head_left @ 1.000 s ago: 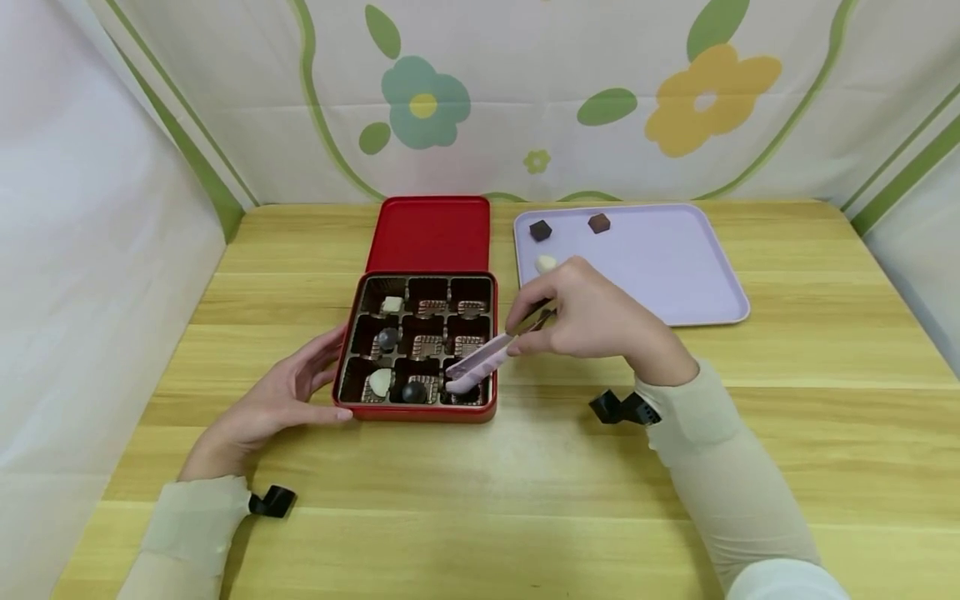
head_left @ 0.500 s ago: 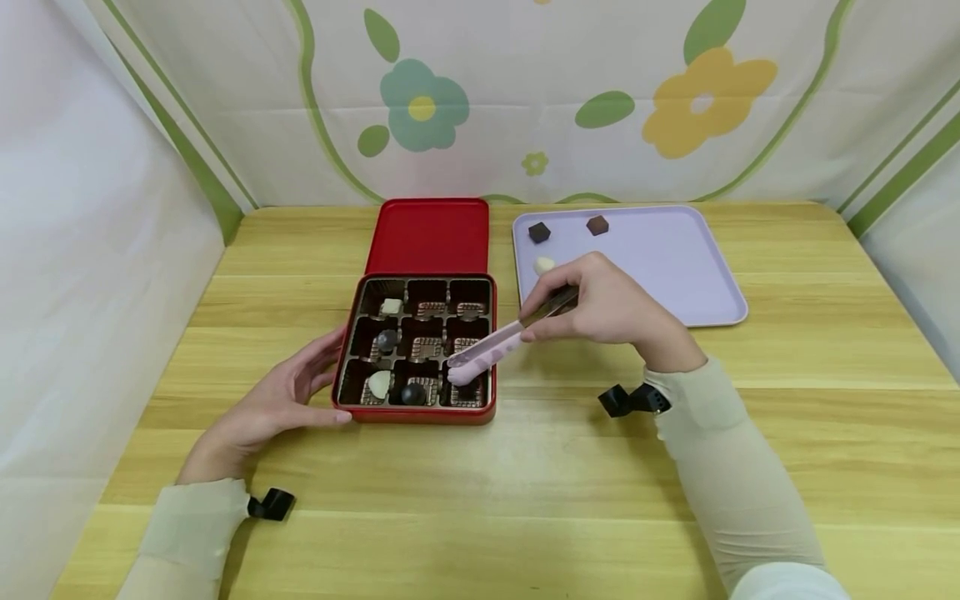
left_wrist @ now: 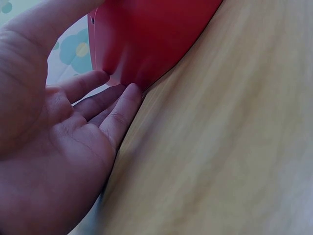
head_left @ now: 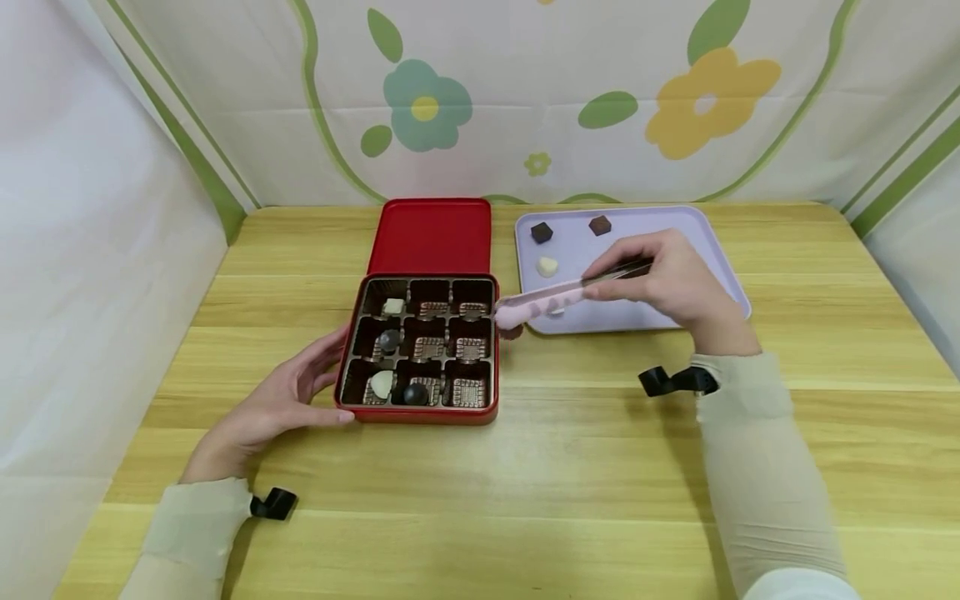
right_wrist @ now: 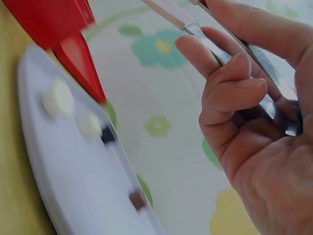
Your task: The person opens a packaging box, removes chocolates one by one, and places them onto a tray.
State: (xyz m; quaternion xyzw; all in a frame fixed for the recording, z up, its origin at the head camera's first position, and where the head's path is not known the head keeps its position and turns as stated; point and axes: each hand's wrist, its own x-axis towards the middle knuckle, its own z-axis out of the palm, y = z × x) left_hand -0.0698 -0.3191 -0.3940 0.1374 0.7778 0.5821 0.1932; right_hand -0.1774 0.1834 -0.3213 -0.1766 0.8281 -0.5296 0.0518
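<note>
My right hand pinches a pair of metal tongs with pale pink tips, held over the gap between tin and tray. A dark brown piece shows just under those tips, beside the tin's right wall. The red tin has a brown insert with nine compartments. In it lie a white square chocolate, a dark ball, a white rounded one and another dark ball. My left hand rests loosely at the tin's left front corner, fingertips against its side in the left wrist view.
A lilac tray stands at the back right, bearing a dark chocolate, a brown one and two white ones, the nearer partly behind the tongs. The tin's red lid lies folded back. A patterned cloth hangs behind the table.
The tongs have risen from the tin's front right compartment, where a dark piece lay, and moved right and back past its rim. That compartment is now bare. My left hand stays put.
</note>
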